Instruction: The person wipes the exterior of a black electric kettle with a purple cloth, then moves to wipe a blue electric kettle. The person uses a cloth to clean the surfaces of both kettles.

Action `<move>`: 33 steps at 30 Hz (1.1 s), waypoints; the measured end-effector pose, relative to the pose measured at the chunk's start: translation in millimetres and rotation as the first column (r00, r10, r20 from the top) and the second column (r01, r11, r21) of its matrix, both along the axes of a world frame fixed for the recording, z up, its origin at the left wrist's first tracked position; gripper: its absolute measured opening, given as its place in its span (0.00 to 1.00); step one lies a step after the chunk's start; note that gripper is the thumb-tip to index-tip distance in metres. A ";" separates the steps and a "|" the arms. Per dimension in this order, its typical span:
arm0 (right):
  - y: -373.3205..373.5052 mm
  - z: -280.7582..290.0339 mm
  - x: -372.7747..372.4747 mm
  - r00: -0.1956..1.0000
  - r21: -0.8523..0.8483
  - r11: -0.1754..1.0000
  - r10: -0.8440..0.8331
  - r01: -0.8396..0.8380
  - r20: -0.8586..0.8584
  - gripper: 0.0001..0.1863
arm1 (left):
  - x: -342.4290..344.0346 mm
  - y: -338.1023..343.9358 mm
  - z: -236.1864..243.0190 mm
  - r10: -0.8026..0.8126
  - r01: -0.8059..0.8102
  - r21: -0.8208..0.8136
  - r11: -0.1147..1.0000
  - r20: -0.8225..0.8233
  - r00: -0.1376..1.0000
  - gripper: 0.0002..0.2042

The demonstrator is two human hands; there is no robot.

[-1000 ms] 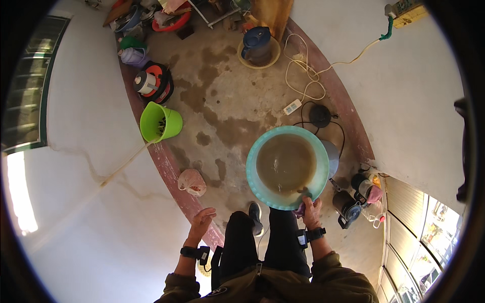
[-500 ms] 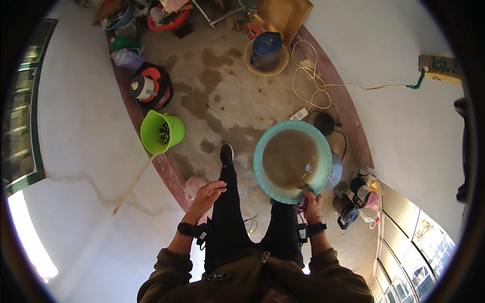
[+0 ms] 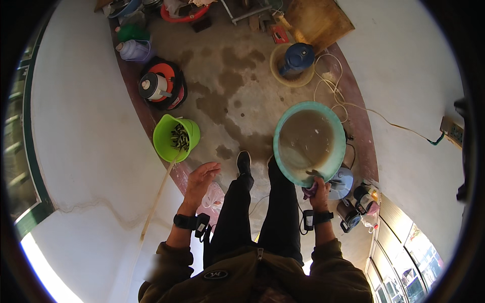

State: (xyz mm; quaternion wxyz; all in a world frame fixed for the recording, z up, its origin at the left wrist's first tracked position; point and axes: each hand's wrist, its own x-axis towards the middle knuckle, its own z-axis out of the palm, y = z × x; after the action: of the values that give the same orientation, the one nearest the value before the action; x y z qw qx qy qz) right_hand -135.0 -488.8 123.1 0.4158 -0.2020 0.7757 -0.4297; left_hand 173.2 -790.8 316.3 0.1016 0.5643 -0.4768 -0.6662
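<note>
My right hand (image 3: 319, 194) grips the lower rim of a pale turquoise basin (image 3: 279, 151) holding murky brown water (image 3: 305, 134), a crumpled purple item (image 3: 309, 192) bunched under its fingers. A small dark shape, hard to make out, shows inside the rim above that hand. My left hand (image 3: 201, 179) is held out empty, fingers apart, left of my legs. Beyond it stands a lime green bucket (image 3: 161, 141) with several small dark elongated pieces in it. A clear plastic bag (image 3: 211, 199) lies below that hand, near the wall.
An orange-black appliance (image 3: 169, 76) and lavender jug (image 3: 132, 50) line the left wall. A blue pitcher (image 3: 298, 56) sits in a yellowish basin. Cables (image 3: 345, 103) trail along the right. A blue container (image 3: 341, 182) and kettles (image 3: 348, 214) stand beside the turquoise basin.
I have stepped forward, so the bucket appears closer. The turquoise basin has moved forward with my right hand, its water shifting. My left hand has risen slightly.
</note>
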 end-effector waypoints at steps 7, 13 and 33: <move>-119.9 -25.5 -8.9 0.996 -0.108 0.994 -0.021 0.011 -0.091 0.11 | -71.0 -68.5 23.3 -0.062 0.060 -0.043 0.997 -0.049 0.997 0.17; -208.8 -1.8 -47.0 0.755 0.105 0.949 -0.301 0.298 0.582 0.10 | -152.9 -122.3 33.9 -0.102 0.100 -0.050 0.994 -0.041 0.994 0.18; -421.5 -131.3 -6.4 0.693 0.073 0.970 -0.218 0.232 0.687 0.12 | -227.9 -276.2 -85.8 -0.357 0.381 0.013 0.924 -0.324 0.876 0.17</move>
State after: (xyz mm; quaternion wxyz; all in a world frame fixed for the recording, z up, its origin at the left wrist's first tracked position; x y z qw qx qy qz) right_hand -141.4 -910.3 -8.2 0.6166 0.0648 0.5795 -0.5290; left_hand -54.7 -1067.0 230.5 0.0260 0.3526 -0.5275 -0.7725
